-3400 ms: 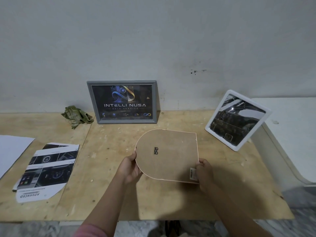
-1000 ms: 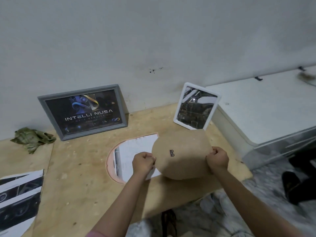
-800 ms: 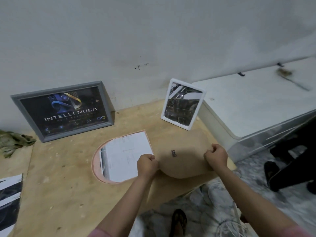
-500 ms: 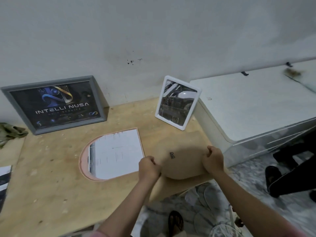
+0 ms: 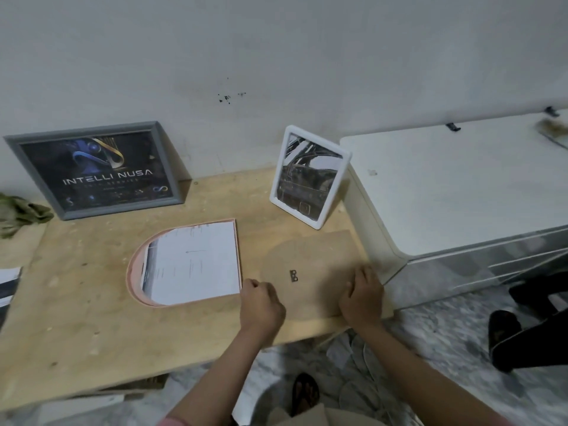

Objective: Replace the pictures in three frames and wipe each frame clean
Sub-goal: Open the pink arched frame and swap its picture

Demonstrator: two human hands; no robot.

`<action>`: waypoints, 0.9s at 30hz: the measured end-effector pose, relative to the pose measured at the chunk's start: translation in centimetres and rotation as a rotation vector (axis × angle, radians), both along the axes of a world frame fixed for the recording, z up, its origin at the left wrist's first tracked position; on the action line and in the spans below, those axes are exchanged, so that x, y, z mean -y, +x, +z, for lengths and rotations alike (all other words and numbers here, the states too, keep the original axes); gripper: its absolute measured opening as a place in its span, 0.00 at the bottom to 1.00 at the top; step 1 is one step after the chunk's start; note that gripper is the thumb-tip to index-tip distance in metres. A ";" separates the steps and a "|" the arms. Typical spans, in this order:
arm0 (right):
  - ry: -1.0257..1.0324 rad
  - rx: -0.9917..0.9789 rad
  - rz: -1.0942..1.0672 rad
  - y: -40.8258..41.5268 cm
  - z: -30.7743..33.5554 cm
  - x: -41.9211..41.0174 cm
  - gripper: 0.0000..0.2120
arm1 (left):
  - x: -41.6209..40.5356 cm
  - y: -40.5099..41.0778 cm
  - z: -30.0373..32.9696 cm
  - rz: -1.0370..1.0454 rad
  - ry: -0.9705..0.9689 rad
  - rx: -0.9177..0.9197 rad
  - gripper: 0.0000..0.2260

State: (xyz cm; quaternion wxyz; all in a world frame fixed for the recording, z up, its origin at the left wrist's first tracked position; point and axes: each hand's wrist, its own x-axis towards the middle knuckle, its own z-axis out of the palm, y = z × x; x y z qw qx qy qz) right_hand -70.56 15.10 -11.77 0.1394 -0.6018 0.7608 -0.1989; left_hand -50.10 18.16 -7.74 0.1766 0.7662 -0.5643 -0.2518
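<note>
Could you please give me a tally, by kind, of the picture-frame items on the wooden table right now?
Upright frames with pictures: 2, the grey frame and the white frame
Open frames lying flat: 1, the pink arched frame with a paper sheet inside
Loose backing boards: 1, the brown backing board
Total: 4

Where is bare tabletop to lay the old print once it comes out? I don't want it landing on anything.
Bare wood lies in front of the arched frame, toward the table's near edge, and between the grey frame and white frame. The right end is crowded: backing board, left hand, right hand.
</note>
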 end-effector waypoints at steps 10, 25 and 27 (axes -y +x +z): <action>-0.046 0.168 0.349 7.1 3.1 3.4 0.26 | 0.2 3.8 2.0 0.234 -0.182 -0.080 0.09; 0.151 -0.079 0.741 22.8 3.1 9.6 0.31 | 2.7 21.4 2.0 0.289 0.076 0.132 0.22; 0.183 -0.168 0.778 23.9 2.6 10.5 0.34 | 3.4 22.7 1.7 0.253 0.121 0.135 0.25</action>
